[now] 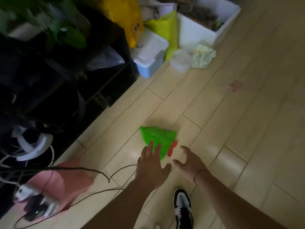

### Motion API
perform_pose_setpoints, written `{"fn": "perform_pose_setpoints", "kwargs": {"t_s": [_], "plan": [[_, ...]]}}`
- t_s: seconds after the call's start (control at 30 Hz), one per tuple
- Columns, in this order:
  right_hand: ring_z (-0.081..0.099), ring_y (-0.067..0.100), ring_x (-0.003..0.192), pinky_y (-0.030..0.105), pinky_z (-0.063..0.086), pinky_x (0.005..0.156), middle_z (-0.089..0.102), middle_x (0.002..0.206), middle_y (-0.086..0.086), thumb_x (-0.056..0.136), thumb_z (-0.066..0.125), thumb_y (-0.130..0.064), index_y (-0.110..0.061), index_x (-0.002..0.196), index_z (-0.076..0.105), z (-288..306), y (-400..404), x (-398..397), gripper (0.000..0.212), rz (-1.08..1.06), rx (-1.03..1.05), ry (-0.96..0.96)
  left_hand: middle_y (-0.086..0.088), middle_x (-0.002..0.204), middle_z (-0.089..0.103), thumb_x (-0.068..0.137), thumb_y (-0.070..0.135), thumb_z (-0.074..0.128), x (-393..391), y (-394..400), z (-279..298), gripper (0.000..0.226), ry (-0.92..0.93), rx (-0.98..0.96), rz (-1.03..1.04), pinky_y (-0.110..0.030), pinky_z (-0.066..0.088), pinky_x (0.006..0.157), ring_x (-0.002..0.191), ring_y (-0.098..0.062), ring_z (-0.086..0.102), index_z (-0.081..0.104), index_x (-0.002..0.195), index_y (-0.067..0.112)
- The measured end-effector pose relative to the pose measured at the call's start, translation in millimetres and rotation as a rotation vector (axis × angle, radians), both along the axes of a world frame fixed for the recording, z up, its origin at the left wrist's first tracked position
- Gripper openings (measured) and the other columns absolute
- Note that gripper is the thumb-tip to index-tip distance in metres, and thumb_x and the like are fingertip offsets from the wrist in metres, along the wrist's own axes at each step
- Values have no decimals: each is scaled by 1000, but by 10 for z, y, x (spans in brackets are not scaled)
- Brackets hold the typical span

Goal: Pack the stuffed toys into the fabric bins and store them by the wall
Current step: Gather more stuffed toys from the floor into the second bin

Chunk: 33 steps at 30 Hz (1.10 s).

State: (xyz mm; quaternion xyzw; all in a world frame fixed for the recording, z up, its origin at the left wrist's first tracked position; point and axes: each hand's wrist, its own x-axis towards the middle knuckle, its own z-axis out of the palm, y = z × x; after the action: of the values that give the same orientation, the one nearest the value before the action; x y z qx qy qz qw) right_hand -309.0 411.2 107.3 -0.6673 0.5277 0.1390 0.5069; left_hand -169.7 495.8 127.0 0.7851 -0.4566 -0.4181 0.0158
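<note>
Both my hands spread, left hand (pixel 152 164) and right hand (pixel 189 162) holding nothing, reaching over the green stuffed toy (pixel 157 138) on the floor, and the black cable (pixel 105 175) just beside it could snag my grab.

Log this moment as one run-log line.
phase: reaching | target: green stuffed toy on floor | left hand: open | right hand: open | packed: not yet
</note>
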Motion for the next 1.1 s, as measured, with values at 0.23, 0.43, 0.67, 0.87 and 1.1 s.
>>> {"fn": "perform_pose_setpoints", "kwargs": {"t_s": [0.23,0.43,0.67,0.87,1.1], "plan": [[56,27,121,29,47,94,57,134,10,91,61,-37,-19,139,43,-1422,-662,337,54,134,68,200,-5,161,14,91,49,46,223,-267,-1532,68,-232,99,-121,-44,18,117,149,-28,9,24,150,23],[-12,38,149,67,15,112,-9,163,4,65,67,-73,-31,152,-9,-2770,-775,658,123,741,-458,311,-8,164,3,90,37,51,301,-51,-2544,70,-336,57,-417,-50,8,119,150,-32,0,21,151,21],[59,35,114,44,50,93,58,127,13,74,78,-34,-12,139,38,-2983,-707,910,79,578,-437,270,-16,162,5,94,40,51,207,114,-2640,75,-48,143,-70,-40,20,120,148,-31,13,16,152,7],[65,31,107,35,53,94,70,113,16,91,56,-12,-2,104,71,-2304,-954,503,22,295,-76,376,-11,152,34,90,34,65,83,-97,-2084,72,319,182,540,-24,32,107,137,-23,36,30,148,9],[58,29,118,34,48,96,60,121,9,94,55,-28,-13,131,55,-2412,-917,254,40,214,181,350,-10,158,15,68,50,80,270,-370,-2630,106,185,157,182,-41,26,118,145,-30,23,19,152,32]]}}
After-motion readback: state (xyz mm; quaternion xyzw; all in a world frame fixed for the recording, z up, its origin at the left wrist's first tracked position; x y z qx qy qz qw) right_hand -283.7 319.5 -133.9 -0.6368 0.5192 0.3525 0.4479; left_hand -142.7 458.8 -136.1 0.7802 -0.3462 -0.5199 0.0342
